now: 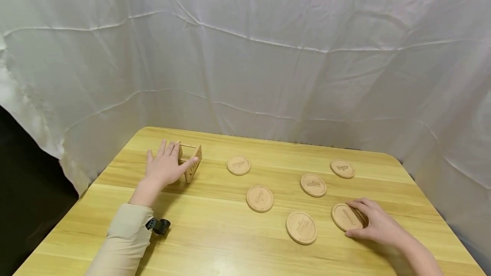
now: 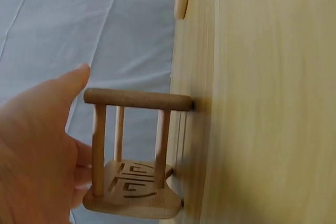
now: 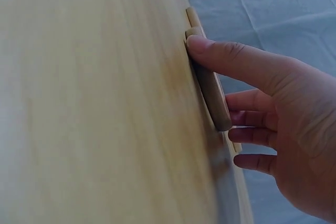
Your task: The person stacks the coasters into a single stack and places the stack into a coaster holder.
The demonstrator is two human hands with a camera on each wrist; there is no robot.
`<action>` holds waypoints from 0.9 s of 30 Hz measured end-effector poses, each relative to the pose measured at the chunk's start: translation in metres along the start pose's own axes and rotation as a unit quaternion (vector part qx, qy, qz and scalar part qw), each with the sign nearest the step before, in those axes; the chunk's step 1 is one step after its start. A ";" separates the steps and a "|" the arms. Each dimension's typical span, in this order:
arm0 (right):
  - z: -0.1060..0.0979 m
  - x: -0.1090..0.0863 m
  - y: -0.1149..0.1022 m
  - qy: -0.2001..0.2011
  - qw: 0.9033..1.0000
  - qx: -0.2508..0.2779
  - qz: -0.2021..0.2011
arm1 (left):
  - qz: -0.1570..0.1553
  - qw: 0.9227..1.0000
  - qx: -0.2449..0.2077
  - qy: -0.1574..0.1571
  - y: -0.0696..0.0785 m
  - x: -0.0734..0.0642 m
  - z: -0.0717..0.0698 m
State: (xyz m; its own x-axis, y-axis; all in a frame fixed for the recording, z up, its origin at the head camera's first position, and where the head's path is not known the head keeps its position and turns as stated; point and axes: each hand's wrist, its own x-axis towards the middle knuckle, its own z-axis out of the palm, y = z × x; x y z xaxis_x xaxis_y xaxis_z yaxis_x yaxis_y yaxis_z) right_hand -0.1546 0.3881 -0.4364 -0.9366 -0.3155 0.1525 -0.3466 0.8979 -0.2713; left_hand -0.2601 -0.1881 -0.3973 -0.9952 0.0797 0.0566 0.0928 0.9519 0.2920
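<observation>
A wooden coaster holder (image 1: pixel 193 164) with cut-out side panels and round bars stands at the left of the table. My left hand (image 1: pixel 165 168) rests at it with fingers extended, the thumb over the right panel. In the left wrist view the thumb stands clear above the holder (image 2: pixel 131 190), and the other fingers are partly hidden behind it. At the right, my right hand (image 1: pixel 377 221) pinches a round wooden coaster (image 1: pixel 344 217) by its edge, between thumb and fingers. In the right wrist view that coaster (image 3: pixel 210 90) looks slightly tilted, its near edge off the table.
Several more engraved round coasters lie flat and apart: one near the holder (image 1: pixel 238 165), others mid-table (image 1: pixel 260 199), in front (image 1: pixel 301 228), right of middle (image 1: pixel 313 185) and at the back right (image 1: pixel 342 168). A pale curtain (image 1: pixel 245 71) hangs behind the wooden table (image 1: pixel 215 242).
</observation>
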 end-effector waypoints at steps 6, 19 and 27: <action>-0.002 0.003 -0.001 0.006 1.000 -0.024 -0.012 | 0.029 1.000 -0.002 -0.003 -0.006 0.004 0.004; -0.002 0.011 -0.001 0.016 0.999 -0.037 -0.024 | 0.031 0.999 -0.016 -0.020 -0.011 0.007 0.010; -0.003 0.016 -0.003 0.020 0.999 -0.027 -0.028 | 0.030 0.999 -0.020 -0.021 -0.010 0.007 0.010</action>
State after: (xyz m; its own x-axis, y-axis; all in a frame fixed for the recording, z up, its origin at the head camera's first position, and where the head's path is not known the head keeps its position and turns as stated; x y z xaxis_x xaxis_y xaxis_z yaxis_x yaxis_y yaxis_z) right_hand -0.1681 0.3813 -0.4300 -0.9125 -0.3547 0.2039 -0.3946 0.8948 -0.2089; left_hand -0.2681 -0.1943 -0.4098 -0.9882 0.1490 0.0353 0.1523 0.9323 0.3281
